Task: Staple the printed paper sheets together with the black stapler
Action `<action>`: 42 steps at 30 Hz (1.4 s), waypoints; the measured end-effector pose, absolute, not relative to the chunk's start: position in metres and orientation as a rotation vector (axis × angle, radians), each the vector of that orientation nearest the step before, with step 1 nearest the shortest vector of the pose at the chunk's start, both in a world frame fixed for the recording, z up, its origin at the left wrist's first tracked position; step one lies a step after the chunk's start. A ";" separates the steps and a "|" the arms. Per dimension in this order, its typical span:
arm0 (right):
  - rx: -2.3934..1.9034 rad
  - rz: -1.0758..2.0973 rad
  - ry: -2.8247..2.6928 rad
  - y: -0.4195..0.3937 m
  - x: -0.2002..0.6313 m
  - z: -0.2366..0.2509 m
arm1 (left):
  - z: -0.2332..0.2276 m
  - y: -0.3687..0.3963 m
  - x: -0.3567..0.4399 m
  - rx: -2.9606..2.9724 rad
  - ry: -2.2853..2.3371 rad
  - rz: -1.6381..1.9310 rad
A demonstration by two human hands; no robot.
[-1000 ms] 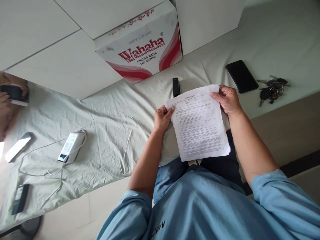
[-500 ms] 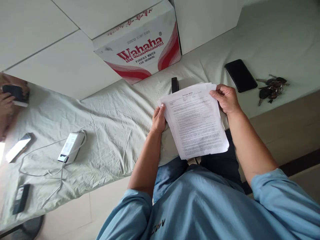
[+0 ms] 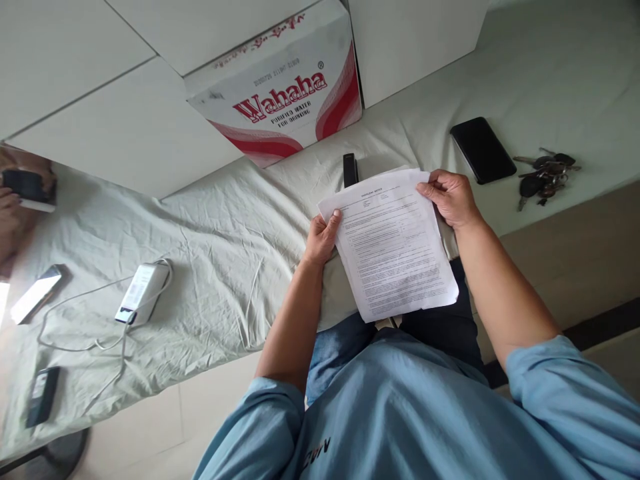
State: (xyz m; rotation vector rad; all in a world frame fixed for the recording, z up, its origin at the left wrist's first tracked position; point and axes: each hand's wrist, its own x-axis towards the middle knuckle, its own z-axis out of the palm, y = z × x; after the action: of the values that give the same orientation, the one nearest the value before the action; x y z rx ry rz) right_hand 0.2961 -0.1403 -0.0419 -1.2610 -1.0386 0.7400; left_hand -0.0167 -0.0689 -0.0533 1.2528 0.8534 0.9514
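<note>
I hold a small stack of printed white papers (image 3: 393, 247) above my lap, in front of a cloth-covered table (image 3: 215, 227). My left hand (image 3: 321, 237) grips the stack's upper left edge, thumb on the top sheet. The upper right corner is pinched by my right hand (image 3: 450, 197). A second sheet's edge peeks out behind the top sheet's upper rim. A small black device (image 3: 349, 169) lies on the cloth just beyond the papers.
A red-and-white Wahaha water carton (image 3: 280, 87) stands behind the table. A black phone (image 3: 483, 150) and a key bunch (image 3: 545, 177) lie right. At left are a white power bank (image 3: 143, 292) with cables, another phone (image 3: 36, 293), and a person's hand (image 3: 13, 207).
My left hand slid along the stack's left edge and its thumb came back onto the top sheet. The sheets fanned slightly, then squared up again. The right hand stayed put.
</note>
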 end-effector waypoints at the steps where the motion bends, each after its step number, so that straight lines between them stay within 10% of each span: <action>1: -1.264 0.737 -1.040 -0.140 0.296 -0.042 | -0.054 -0.069 -0.017 1.269 0.857 0.942; 42: -1.319 0.593 -1.088 -0.138 0.298 -0.043 | -0.047 -0.072 -0.014 1.153 0.900 0.884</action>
State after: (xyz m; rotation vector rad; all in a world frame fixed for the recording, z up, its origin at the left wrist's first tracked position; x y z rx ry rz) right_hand 0.2980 -0.1384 -0.0435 -1.3188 -1.0884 0.5930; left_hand -0.0140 -0.0723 -0.0469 1.1526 0.9002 0.8841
